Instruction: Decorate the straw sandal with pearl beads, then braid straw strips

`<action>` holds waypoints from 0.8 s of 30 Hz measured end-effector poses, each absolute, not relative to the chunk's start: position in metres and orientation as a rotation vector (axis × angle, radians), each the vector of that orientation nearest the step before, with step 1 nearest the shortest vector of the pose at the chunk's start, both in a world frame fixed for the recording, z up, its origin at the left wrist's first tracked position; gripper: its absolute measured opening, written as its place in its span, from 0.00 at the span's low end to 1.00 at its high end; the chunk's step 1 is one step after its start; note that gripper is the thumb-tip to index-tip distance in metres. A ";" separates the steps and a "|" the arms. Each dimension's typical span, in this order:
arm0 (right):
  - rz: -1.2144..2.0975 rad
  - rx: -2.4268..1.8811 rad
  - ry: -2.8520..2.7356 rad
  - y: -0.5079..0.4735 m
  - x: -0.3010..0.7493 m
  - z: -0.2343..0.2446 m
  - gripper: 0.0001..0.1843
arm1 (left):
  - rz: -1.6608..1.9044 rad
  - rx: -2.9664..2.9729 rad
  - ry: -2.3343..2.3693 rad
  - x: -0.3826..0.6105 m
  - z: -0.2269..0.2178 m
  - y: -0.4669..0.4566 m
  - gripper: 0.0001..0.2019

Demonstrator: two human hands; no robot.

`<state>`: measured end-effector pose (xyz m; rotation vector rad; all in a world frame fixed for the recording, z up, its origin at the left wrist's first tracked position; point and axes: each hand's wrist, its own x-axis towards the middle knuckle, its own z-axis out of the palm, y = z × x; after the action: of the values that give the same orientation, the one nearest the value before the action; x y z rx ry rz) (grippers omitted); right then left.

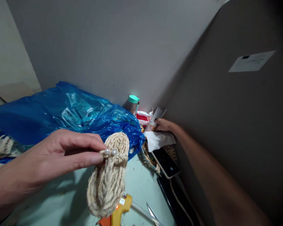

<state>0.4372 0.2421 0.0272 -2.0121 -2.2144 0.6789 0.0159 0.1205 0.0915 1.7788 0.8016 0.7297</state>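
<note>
My left hand (61, 153) pinches a small woven straw slipper (110, 175) by its strap, where two white pearls (110, 152) sit, and holds it up over the table. My right hand (163, 125) is stretched far out to the corner by the wall, its fingers closed around a small cup-like container (151, 125) among clutter. A white tissue (158, 139) lies just below that hand.
A big blue plastic bag (68, 110) fills the left back. A bottle with a teal cap (132, 103) stands at the wall. A phone (166, 163) with a cable, a yellow glue gun (120, 212), scissors (151, 213) and braided straw (1, 147) lie around.
</note>
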 end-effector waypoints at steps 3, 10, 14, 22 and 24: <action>0.726 -2.121 -2.255 0.242 0.443 0.029 0.15 | 0.745 1.783 0.829 0.016 0.091 0.121 0.04; 0.588 -2.182 -2.271 0.244 0.444 0.036 0.14 | 0.721 1.823 0.791 0.016 0.087 0.128 0.03; 0.534 -2.177 -2.264 0.247 0.441 0.038 0.15 | 0.749 1.777 0.897 0.019 0.093 0.120 0.05; 0.715 -2.091 -2.077 0.245 0.439 0.039 0.15 | 0.731 1.758 0.911 0.021 0.092 0.117 0.05; 0.782 -2.063 -1.991 0.242 0.437 0.037 0.14 | 0.725 1.749 0.904 0.021 0.093 0.117 0.05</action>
<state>0.4375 0.2420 0.0372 -2.0629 -1.9906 0.7825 0.0205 0.1170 0.0925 1.7493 0.9042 0.7245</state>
